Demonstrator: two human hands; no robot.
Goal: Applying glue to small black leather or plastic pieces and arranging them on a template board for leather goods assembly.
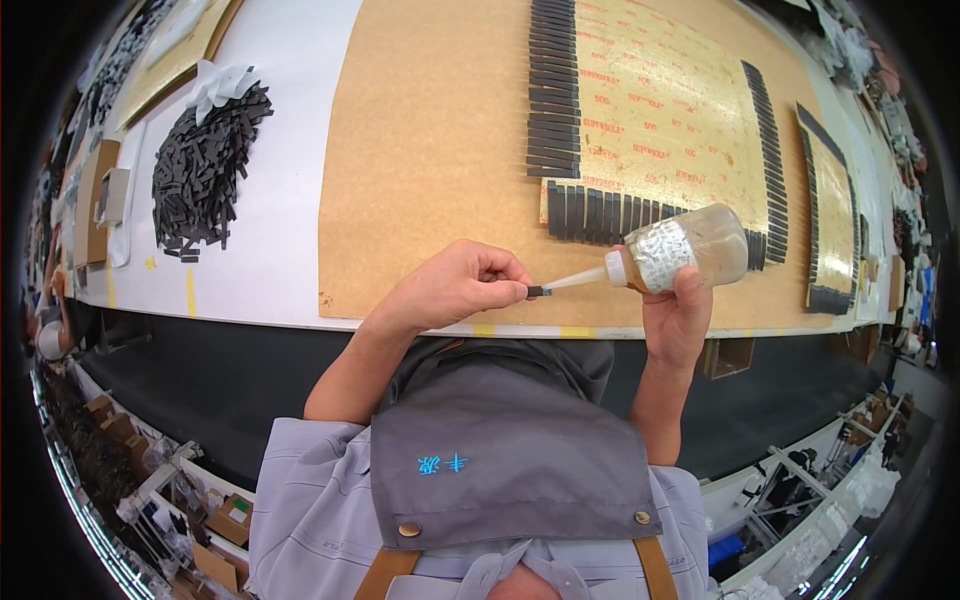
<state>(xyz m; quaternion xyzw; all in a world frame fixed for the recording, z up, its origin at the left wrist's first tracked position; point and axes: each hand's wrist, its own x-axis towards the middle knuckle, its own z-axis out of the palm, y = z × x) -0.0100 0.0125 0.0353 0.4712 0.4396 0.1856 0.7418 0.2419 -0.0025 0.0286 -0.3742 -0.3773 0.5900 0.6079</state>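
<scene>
Between thumb and fingers, my left hand [465,285] pinches a small black strip [539,291] above the near edge of the brown board [430,150]. My right hand [680,318] is wrapped round a clear squeeze bottle [718,245] with a white label. The bottle is tipped on its side, and its long pale nozzle [580,278] points left, its tip at the end of the strip. Just beyond the bottle lies a tan sheet with red print [660,110]. Black strips [600,212] stand side by side along its left, near and right edges.
A heap of loose black strips [205,165] lies on the white table [275,200] at the left, with a white fan-shaped piece [222,88] on it. Cardboard boxes [95,205] stand farther left. A second strip-edged sheet [830,200] lies at the right.
</scene>
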